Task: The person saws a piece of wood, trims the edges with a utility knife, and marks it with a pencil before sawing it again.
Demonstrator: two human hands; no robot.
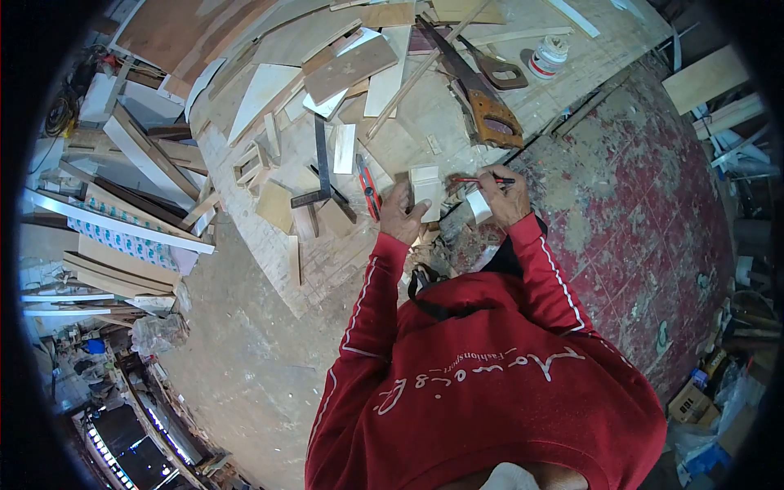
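Note:
My left hand rests on the workbench, its fingers against the left side of a small pale wood block. My right hand is closed on a thin red and black pencil, which points left toward the block. Below that pencil, by the right palm, is a small white piece; whether my fingers also hold it is unclear. Just left of my left hand lies a red utility knife. A dark try square is further left, among small wood offcuts.
Two handsaws, one with an orange-brown handle and one with a dark handle, lie at the bench's right. A white glue jar stands beyond them. Boards are piled at the back. Planks lean at left.

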